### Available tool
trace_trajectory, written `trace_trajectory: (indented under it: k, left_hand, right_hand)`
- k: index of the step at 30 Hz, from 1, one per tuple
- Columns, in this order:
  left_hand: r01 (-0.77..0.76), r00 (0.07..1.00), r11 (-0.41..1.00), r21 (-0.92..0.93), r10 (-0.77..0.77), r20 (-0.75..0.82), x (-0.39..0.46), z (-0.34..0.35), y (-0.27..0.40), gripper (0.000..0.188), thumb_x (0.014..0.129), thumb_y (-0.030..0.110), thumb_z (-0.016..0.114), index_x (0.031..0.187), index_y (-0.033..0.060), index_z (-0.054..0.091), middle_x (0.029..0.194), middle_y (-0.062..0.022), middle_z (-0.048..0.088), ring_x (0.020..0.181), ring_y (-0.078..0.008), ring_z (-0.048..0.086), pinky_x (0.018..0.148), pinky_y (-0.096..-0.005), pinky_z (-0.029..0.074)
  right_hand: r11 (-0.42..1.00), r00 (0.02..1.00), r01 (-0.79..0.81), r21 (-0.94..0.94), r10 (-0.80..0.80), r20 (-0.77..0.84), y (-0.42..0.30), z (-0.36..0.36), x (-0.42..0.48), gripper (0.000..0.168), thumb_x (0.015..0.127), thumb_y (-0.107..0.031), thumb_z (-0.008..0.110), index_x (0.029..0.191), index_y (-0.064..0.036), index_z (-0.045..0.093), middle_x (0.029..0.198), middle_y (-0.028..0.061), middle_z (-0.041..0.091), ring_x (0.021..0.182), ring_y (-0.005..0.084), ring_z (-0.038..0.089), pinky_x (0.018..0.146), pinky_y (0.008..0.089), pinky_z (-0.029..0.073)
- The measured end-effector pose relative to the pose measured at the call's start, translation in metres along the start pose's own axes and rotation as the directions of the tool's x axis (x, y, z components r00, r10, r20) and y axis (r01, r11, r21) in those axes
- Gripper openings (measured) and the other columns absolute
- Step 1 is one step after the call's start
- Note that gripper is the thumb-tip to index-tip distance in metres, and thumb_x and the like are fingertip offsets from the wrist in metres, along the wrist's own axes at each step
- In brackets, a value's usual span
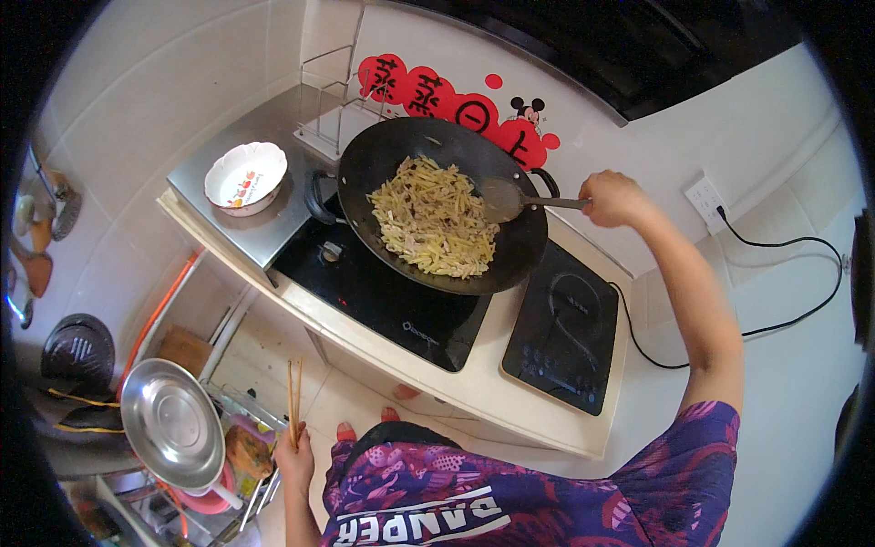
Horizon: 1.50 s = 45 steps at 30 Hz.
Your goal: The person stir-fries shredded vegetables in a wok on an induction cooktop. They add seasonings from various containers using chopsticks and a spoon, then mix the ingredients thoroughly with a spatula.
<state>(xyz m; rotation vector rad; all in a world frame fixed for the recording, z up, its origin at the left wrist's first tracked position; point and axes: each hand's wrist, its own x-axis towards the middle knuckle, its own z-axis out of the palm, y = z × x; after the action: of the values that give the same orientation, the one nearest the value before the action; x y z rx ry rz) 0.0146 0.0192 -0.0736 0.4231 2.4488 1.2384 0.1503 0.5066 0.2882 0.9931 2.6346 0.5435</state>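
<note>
My right hand (615,198) grips the handle of a spatula (504,201), whose wide blade rests at the right side of the food in a black wok (437,133). The food (434,219) is a heap of pale yellow strips mixed with darker shreds that look like meat. Two loop handles stick out from the wok, which sits over the black gas cooktop (383,301). Low at my left side, my left hand (295,458) holds a pair of wooden chopsticks (294,396) pointing up, away from the wok.
A white scalloped bowl (229,179) stands on the steel ledge left of the wok, near a wire rack (335,116). At right lies a black induction cooker (564,328), its cord running towards a wall socket (707,202). A metal basin (171,417) tops a cluttered rack.
</note>
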Motion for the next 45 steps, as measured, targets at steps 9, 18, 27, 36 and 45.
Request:
trace_trajectory:
  k: [9, 18, 27, 36, 45]
  left_hand:
    - [0.087, 0.993, 0.991, -0.102, -0.094, -0.071, -0.014, -0.003, -0.003, 0.018, 0.084, 0.009, 0.056, 0.096, -0.0029, 0.063, 0.072, -0.0115, 0.062, 0.066, -0.0163, 0.06, 0.063, -0.0289, 0.047]
    - [0.124, 0.987, 0.983, -0.138, -0.136, -0.083, -0.024, -0.009, -0.008, 0.019, 0.086, 0.009, 0.054, 0.097, -0.0038, 0.062, 0.071, -0.009, 0.061, 0.065, -0.0148, 0.058, 0.061, -0.0277, 0.046]
    - [0.027, 1.0, 0.999, 0.019, -0.028, 0.007, 0.006, -0.004, -0.003, 0.02, 0.085, 0.011, 0.055, 0.099, -0.0015, 0.063, 0.074, -0.0079, 0.064, 0.067, -0.0133, 0.059, 0.062, -0.0266, 0.047]
    - [-0.047, 0.997, 0.998, 0.03, 0.045, 0.063, 0.021, -0.007, 0.026, 0.019, 0.083, 0.012, 0.058, 0.097, 0.0003, 0.064, 0.073, -0.0143, 0.064, 0.067, -0.0192, 0.063, 0.062, -0.0304, 0.048]
    - [-0.097, 0.989, 0.995, 0.02, 0.095, 0.11, 0.018, 0.001, 0.024, 0.019, 0.083, 0.013, 0.058, 0.096, 0.0006, 0.064, 0.072, -0.0162, 0.063, 0.067, -0.0215, 0.063, 0.063, -0.0316, 0.048]
  right_hand:
    - [0.996, 0.995, -0.063, 0.065, 0.058, 0.079, -0.007, -0.008, 0.091, 0.021, 0.067, -0.006, 0.056, 0.084, 0.005, 0.063, 0.08, 0.0257, 0.063, 0.077, 0.0321, 0.064, 0.067, 0.0403, 0.051]
    - [0.953, 0.949, 0.298, 0.062, -0.289, -0.123, -0.048, -0.021, 0.111, 0.03, 0.076, -0.013, 0.059, 0.105, -0.016, 0.064, 0.098, 0.0149, 0.063, 0.099, 0.0331, 0.056, 0.08, 0.0437, 0.046]
    - [0.853, 0.78, 0.521, -0.017, -0.485, -0.395, -0.029, 0.034, -0.015, 0.028, 0.071, -0.003, 0.059, 0.096, -0.013, 0.065, 0.076, 0.0107, 0.049, 0.077, 0.0283, 0.053, 0.065, 0.0377, 0.044]
    - [0.982, 0.929, 0.185, -0.023, -0.183, -0.321, -0.011, 0.017, -0.135, 0.028, 0.07, -0.002, 0.059, 0.094, -0.014, 0.066, 0.073, 0.0095, 0.046, 0.075, 0.0252, 0.052, 0.062, 0.0347, 0.043]
    - [0.99, 0.912, 0.098, 0.103, -0.048, -0.407, -0.075, 0.102, -0.057, 0.019, 0.071, -0.002, 0.055, 0.089, -0.006, 0.058, 0.081, 0.0133, 0.051, 0.08, 0.0294, 0.056, 0.067, 0.0381, 0.048]
